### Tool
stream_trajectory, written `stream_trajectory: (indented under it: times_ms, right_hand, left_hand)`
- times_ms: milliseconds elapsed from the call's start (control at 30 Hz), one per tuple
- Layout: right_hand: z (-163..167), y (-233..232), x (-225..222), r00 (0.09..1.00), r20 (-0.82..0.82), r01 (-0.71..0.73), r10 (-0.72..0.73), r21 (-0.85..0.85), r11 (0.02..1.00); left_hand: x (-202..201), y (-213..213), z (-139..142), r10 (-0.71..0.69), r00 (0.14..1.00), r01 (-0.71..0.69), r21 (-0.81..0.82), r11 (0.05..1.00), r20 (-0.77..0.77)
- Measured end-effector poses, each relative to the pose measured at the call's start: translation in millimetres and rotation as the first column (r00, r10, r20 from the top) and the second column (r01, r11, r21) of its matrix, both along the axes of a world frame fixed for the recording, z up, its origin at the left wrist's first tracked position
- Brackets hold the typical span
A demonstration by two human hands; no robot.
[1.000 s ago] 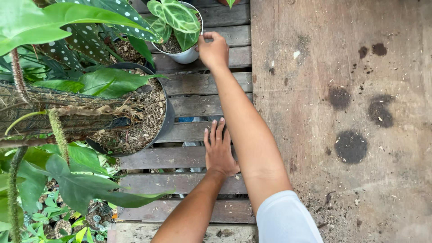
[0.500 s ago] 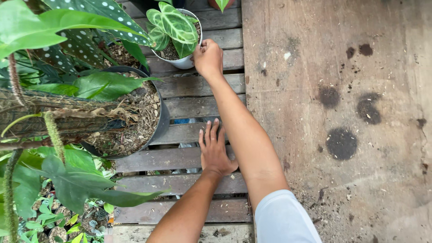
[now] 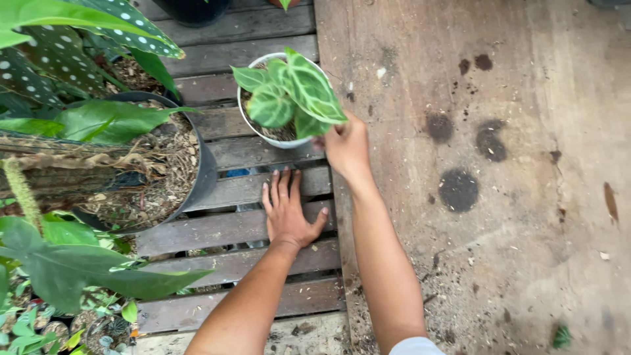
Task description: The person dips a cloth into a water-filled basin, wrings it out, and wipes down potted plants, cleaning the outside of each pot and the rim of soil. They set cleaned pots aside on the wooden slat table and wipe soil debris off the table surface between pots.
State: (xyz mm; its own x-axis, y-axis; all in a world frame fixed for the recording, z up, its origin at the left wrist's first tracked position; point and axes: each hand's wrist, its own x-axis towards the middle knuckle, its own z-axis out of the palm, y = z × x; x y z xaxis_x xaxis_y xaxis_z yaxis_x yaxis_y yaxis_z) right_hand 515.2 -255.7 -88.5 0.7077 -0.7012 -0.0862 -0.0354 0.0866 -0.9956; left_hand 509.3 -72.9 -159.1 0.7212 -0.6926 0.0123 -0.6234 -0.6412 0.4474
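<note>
Nearest the camera, two bare forearms extend up from the bottom edge over a platform of weathered wooden slats [image 3: 223, 230]. On the slats, the left hand [image 3: 287, 213] lies palm down with its fingers spread apart and flat against the wood, holding nothing. Beyond it and slightly to the right, the right hand [image 3: 346, 146] is closed on the near right rim of a small white pot [image 3: 253, 128]; whether the pot rests on the slats or is lifted cannot be told. From this pot rise heart-shaped dark green leaves with pale veins [image 3: 289, 92], which hide most of its soil. To the left, well apart from both hands, stands a large black pot [image 3: 200, 174] filled with dry fibrous mulch, with broad plain green leaves and white-spotted leaves spreading over it. To the right of the slats lies a bare concrete floor [image 3: 526, 230] marked with several dark round stains. Farthest away, at the top edge, part of another dark pot [image 3: 192, 10] is visible.
</note>
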Motion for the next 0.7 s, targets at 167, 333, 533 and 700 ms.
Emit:
stream_trajectory:
  times_ms: [167,333,533,700]
  right_hand:
    - [34,13,-102,0.996,-0.007,0.091,-0.093,-0.108,0.99]
    - [49,30,-182,0.922,-0.231,0.287,-0.312,-0.137,0.948]
    - [37,53,-263,0.811,-0.188,0.517,-0.555,-0.214,0.829]
    - [23,61,-304,0.676,-0.236,0.607,-0.698,-0.359,0.709]
  left_hand:
    - [-2,-1,5,-0.012,1.0,0.012,0.004,1.0,0.001]
    - [-3,0,7,-0.014,1.0,0.013,-0.02,1.0,-0.016]
    - [-3,1,4,-0.021,1.0,0.022,-0.06,0.998,0.015]
    - [-1,1,1,-0.024,1.0,0.024,-0.036,0.999,-0.004]
